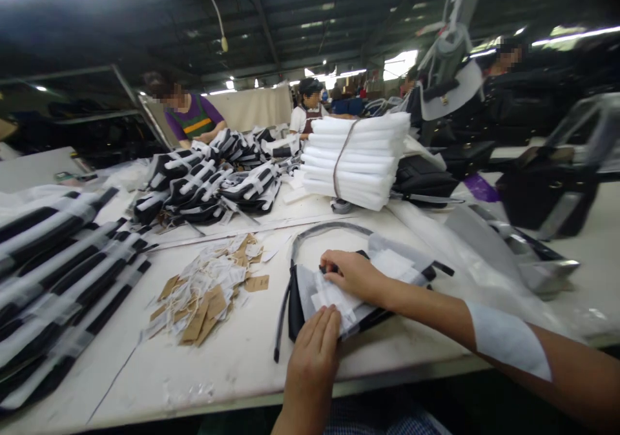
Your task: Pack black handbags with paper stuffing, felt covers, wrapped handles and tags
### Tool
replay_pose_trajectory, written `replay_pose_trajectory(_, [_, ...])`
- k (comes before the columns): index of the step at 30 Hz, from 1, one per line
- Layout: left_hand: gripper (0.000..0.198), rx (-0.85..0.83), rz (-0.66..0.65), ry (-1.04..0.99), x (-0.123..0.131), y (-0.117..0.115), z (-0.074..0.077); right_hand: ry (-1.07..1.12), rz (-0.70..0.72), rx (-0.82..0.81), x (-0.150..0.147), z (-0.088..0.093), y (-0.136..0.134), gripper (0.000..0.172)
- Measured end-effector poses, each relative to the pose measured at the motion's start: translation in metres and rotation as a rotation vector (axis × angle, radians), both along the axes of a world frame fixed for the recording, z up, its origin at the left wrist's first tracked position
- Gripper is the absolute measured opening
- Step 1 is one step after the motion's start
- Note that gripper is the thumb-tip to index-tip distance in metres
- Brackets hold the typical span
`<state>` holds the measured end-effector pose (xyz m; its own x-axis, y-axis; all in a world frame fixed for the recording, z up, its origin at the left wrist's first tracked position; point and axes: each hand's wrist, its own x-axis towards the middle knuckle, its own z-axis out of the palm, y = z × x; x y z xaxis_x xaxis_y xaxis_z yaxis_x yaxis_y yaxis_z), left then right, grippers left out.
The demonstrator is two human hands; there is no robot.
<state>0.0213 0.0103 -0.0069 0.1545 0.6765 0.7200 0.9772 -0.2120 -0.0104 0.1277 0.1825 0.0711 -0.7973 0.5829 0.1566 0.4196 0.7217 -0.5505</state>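
Note:
A black bag [294, 312] lies on the white table before me, with its strap [334, 227] looped out behind it. Pale wrapping sheet [309, 283] and clear tape cover much of its upper side. My left hand [314, 344] lies flat on the near left part of this covering, fingers stretched out side by side. Bent over the middle of the bag, my right hand [351, 272] has thumb and fingers drawn together at a small dark part. What exactly that part is, I cannot make out.
Paper tags with strings [208, 299] lie heaped left of the bag. Stacked wrapped black straps or bags [62, 280] stand far left. Behind are more wrapped bags [208, 177] and a tied bundle of white sheets [356, 157]. Clear plastic [465, 267] lies right. Co-workers [196, 115] are across the table.

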Motion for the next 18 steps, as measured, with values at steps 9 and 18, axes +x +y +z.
replay_pose_trajectory(9, [0.058,0.008,-0.094,0.011,-0.016,0.002,-0.022,0.207,-0.599,0.214,0.207,0.042,0.043,0.025])
replay_pose_trajectory(18, [0.062,0.035,-0.119,0.041,-0.02,0.005,-0.022,0.221,-0.892,-0.444,0.33,0.053,0.098,0.053])
